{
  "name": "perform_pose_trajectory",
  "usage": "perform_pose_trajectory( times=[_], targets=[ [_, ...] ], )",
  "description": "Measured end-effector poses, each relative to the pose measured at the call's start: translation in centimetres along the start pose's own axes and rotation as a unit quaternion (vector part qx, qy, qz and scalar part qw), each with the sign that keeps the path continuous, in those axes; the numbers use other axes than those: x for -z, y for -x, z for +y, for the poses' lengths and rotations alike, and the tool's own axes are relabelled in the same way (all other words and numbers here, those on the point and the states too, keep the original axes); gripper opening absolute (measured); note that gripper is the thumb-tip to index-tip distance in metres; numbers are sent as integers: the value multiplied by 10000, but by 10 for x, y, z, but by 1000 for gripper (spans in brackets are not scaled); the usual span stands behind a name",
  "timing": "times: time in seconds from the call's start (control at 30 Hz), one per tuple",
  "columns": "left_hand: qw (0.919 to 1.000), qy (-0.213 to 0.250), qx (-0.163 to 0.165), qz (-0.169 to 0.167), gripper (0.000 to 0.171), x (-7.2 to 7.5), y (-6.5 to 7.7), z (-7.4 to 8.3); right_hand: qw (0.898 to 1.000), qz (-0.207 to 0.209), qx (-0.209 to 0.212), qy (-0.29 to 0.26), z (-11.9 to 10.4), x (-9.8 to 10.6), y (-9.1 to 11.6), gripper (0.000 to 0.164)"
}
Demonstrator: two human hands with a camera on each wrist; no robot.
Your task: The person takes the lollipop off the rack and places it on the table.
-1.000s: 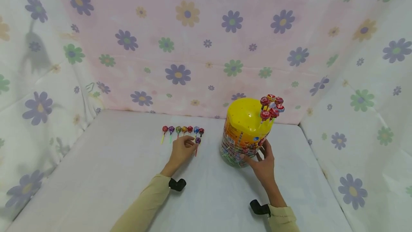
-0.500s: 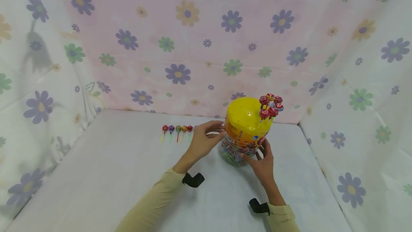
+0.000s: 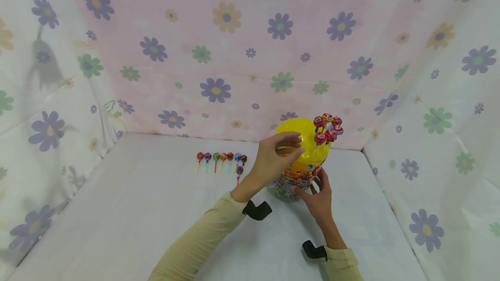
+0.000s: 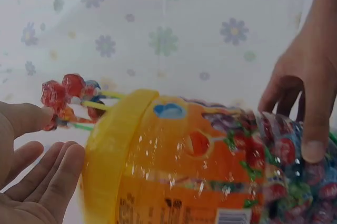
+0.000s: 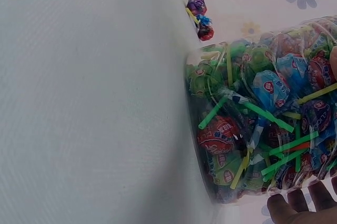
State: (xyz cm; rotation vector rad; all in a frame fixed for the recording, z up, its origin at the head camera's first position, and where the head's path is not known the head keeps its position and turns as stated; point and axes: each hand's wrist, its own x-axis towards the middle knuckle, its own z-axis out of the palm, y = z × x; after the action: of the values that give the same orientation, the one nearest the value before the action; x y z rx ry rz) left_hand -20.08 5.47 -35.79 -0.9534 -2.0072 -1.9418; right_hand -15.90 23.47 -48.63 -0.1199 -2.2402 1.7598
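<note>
A clear jar of wrapped lollipops (image 5: 274,113) with an orange label (image 4: 179,155) stands on the table under a yellow lid (image 3: 294,124). Several red lollipops (image 3: 328,130) stick up from the lid's right side. My right hand (image 3: 319,203) holds the jar low on its right, thumb at the front. Over the lid hovers my left hand (image 3: 278,159), thumb and fingers apart, nothing between them. In the left wrist view its thumb (image 4: 26,120) overlaps the red lollipops.
To the jar's left, several lollipops (image 3: 216,157) lie in a row on the white table (image 3: 148,211), with one purple lollipop (image 3: 239,170) in front of the row's right end. Flower-patterned cloth (image 3: 250,77) encloses the table at back and sides.
My left hand has left the purple lollipop at the row's right end and moved right and up over the jar's lid. The right hand stays on the jar.
</note>
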Motion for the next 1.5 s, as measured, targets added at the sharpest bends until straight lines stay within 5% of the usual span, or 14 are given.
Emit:
perform_pose_trajectory(
  times=[0.23, 0.73, 1.4, 1.5],
  targets=[
    [9994, 267, 141, -179, 41, -12, -15, 6, 9999, -111, -81, -11, -15, 0, 6, 92],
    [9988, 214, -205, -400, 36, -29, -23, 3, 10000, -62, -36, 47, -12, 1, 4, 93],
    [9985, 315, -432, 73, 33, -28, -18, 6, 9998, -77, -152, 87, -15, 1, 5, 92],
    [9988, 291, -388, 107, 33, -21, -13, 4, 9999, -60, -106, 36, -2, 1, 1, 93]
  ],
)
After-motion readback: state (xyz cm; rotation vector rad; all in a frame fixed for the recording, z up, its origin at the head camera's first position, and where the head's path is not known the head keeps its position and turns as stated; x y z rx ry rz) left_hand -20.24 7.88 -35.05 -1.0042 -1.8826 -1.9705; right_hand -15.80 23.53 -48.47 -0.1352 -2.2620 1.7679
